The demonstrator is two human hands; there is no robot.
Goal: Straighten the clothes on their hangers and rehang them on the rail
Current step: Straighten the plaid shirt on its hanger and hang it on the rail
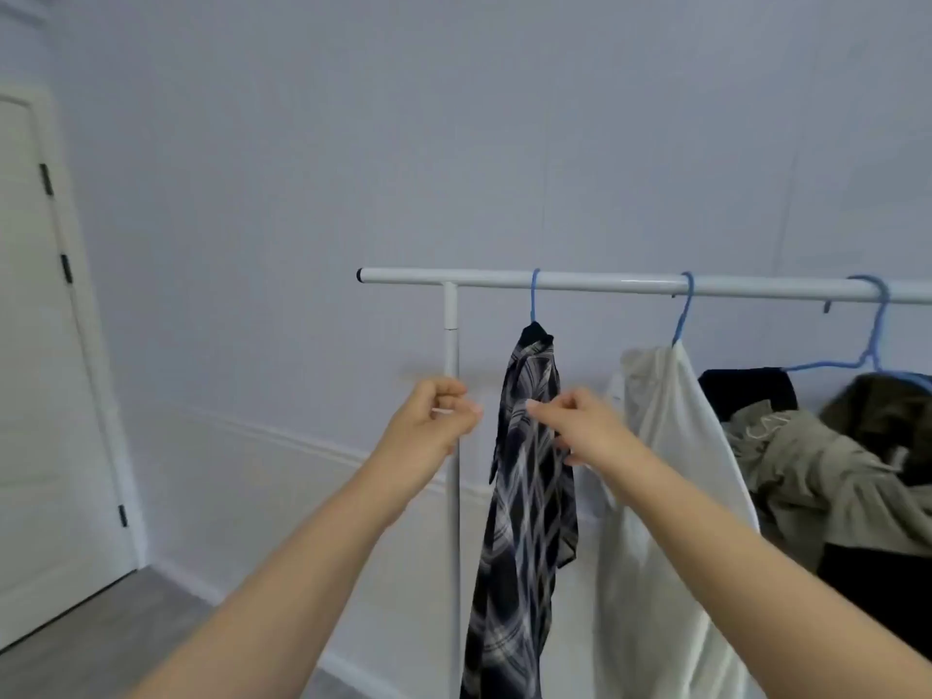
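At rail [605, 284] | right hand [580, 421] touching plaid shirt [529, 496] (fingers curled)

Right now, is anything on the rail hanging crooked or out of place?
Yes. At the right, the blue hanger tilts, and the olive garment sits bunched in a heap with dark clothes rather than draped. The plaid shirt hangs bunched and narrow on its hanger. The white garment looks slumped to one side.

Looks like we're in a room at home: plain pale walls [252, 169] with baseboard trim [282, 436], a cream panelled door [45, 396], grey wood-look floor [101, 628], and a freestanding white clothes rail [605, 285] with clothes on blue hangers [682, 315].
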